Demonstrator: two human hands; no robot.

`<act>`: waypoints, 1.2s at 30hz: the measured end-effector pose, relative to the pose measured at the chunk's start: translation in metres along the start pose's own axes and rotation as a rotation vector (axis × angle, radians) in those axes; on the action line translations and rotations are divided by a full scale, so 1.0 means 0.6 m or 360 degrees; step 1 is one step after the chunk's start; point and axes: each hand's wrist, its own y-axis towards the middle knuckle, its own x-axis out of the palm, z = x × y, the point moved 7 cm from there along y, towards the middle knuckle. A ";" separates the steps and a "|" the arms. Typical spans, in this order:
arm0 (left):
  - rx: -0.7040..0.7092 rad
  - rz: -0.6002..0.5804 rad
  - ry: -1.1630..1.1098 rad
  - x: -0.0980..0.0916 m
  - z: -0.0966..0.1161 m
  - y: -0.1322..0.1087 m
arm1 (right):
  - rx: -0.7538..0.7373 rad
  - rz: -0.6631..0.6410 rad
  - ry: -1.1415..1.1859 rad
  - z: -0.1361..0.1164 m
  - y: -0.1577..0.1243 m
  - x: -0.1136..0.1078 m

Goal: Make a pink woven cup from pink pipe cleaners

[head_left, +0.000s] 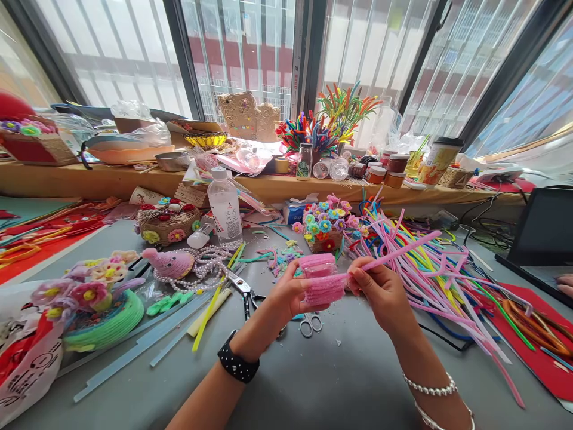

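Note:
My left hand is closed around a small block wrapped in pink pipe cleaner. A bare, shiny strip shows between the wound bands near its upper part. From the block a loose pink pipe cleaner end runs out to the right. My right hand pinches that strand just beside the block, and the free end sticks up past the fingers. Below the hands lie small scissors on the grey table. Larger black-handled scissors rest left of my left hand, partly hidden by it.
A pile of pipe cleaners spreads at the right. Flower baskets, a clear bottle, pearl strands and glue sticks lie across the table. Jars and craft stems line the sill. Another person's hand is by a laptop.

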 end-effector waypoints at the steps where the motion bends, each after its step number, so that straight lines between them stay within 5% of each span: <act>1: 0.0005 -0.0004 -0.0008 0.001 0.000 -0.001 | -0.0002 -0.0007 -0.0003 0.000 0.000 0.001; 9: 0.0022 0.0004 0.0012 0.010 0.006 -0.005 | -0.0238 -0.0203 -0.0255 -0.022 -0.003 0.008; 15: -0.0061 0.0003 0.0081 0.011 0.003 -0.005 | -0.0110 -0.0541 -0.0351 -0.009 -0.014 0.046; 26: 0.0016 0.0006 0.0196 0.013 0.011 -0.009 | -0.0122 -0.0246 -0.0557 -0.005 -0.008 0.042; 36: -0.0032 0.0149 0.0288 -0.001 0.009 -0.006 | 0.0027 -0.0313 -0.0422 0.011 -0.006 0.039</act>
